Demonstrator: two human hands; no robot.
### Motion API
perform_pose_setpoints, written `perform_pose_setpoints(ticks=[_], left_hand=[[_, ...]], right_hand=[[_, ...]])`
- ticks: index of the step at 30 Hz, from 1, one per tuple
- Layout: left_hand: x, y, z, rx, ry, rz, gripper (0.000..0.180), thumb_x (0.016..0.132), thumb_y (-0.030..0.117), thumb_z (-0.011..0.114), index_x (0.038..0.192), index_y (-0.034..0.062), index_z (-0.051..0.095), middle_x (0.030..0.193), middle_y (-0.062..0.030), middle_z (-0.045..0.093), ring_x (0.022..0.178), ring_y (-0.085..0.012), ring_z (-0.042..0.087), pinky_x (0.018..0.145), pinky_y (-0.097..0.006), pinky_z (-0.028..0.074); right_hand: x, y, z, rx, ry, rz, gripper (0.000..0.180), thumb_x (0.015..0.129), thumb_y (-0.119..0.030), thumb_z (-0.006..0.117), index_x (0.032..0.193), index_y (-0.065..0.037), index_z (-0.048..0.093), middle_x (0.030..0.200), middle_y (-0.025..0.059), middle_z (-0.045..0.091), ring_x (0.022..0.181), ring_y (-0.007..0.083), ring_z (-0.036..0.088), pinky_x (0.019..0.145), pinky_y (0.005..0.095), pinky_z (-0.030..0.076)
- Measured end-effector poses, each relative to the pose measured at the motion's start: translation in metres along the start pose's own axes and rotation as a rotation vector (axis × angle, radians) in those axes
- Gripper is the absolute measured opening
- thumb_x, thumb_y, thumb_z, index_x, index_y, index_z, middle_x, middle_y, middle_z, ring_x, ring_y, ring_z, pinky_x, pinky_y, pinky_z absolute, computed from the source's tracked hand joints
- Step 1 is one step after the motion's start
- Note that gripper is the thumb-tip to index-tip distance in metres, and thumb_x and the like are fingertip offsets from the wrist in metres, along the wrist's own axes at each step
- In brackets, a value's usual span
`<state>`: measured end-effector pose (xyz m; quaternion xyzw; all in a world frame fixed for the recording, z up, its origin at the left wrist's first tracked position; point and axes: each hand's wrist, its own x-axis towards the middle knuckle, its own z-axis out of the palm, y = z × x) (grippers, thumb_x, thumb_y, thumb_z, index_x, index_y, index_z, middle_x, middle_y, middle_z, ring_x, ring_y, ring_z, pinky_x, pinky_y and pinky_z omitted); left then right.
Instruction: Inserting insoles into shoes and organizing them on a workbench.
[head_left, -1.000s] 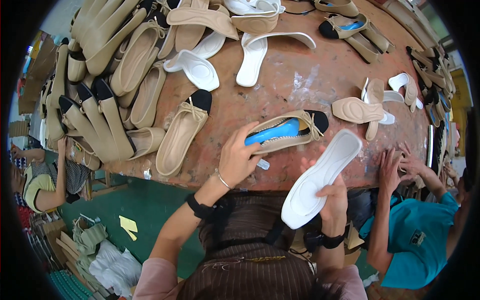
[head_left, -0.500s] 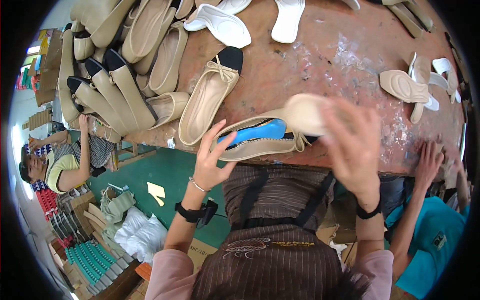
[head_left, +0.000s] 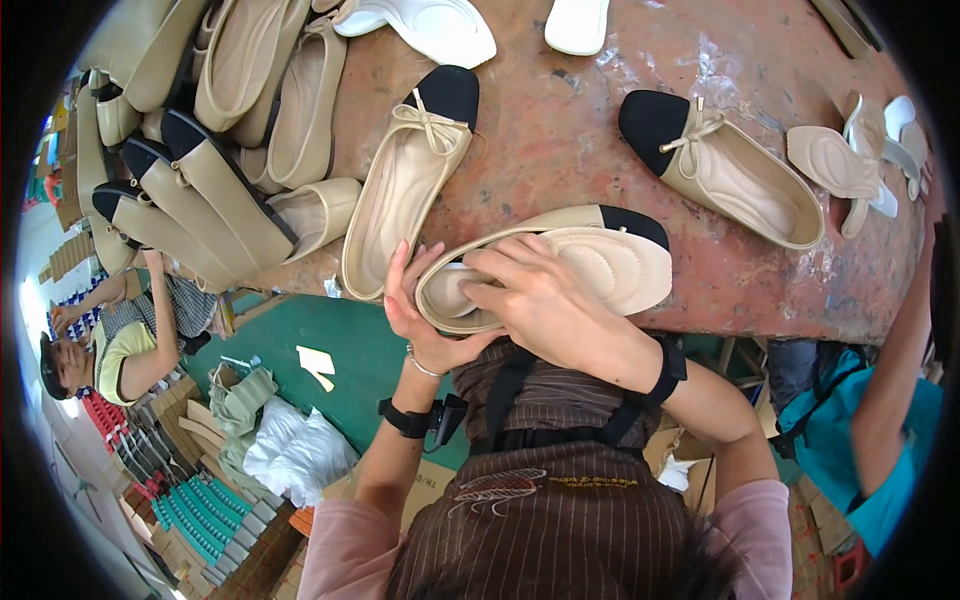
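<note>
A beige flat shoe with a black toe lies at the table's near edge, toe to the right. My left hand is wrapped round its heel, thumb along the near side. My right hand reaches across the shoe and grips a beige insole near its middle. The insole's wide front lies over the shoe's toe part, while my right fingertips are down inside the heel. A pale patch shows in the heel; my fingers partly hide it. Just beyond my left hand lies another beige flat shoe with a bow.
Several beige shoes are heaped at the left. White insoles lie at the far side. A shoe with a bow and loose insoles are on the right. A co-worker's arm is at the right edge.
My right hand has moved left and down with the insole, onto the shoe. The blue piece inside the shoe no longer shows. Another bowed shoe now lies at the right of the table.
</note>
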<state>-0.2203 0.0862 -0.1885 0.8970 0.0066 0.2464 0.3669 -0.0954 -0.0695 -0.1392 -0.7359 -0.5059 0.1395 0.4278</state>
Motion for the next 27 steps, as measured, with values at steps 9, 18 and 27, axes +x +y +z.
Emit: perform_pose_setpoints(ticks=[9,18,27], left_hand=[[-0.003,-0.008,0.001,-0.104,0.020,0.007,0.143,0.060,0.046,0.093,0.155,0.0236,-0.010,0.151,-0.0291,0.025,0.119,-0.0407,0.056,0.102,-0.053,0.045],[0.016,-0.008,-0.016,-0.258,-0.115,-0.024,0.064,0.087,0.044,0.068,0.129,-0.0023,0.052,0.143,-0.0315,0.042,0.126,-0.0459,0.051,0.105,-0.050,0.042],[0.006,0.001,-0.004,-0.244,0.022,-0.150,0.025,0.093,0.023,0.051,0.101,-0.0004,0.050,0.135,-0.0318,0.050,0.112,-0.0409,0.059,0.099,-0.048,0.045]], right_hand=[[0.003,0.001,0.004,-0.072,-0.111,0.023,0.030,0.070,-0.009,0.067,0.097,0.003,0.070,0.109,0.0129,0.061,0.111,0.0298,0.057,0.099,0.0376,0.045],[0.011,0.020,0.022,-0.009,-0.336,-0.250,0.043,0.078,-0.015,0.062,0.118,-0.001,0.067,0.136,0.0130,0.058,0.130,0.0235,0.052,0.117,0.0384,0.033],[-0.028,-0.006,0.010,-0.377,-0.204,0.117,0.040,0.079,-0.015,0.060,0.117,-0.008,0.071,0.140,0.0152,0.056,0.140,0.0237,0.042,0.120,0.0401,0.024]])
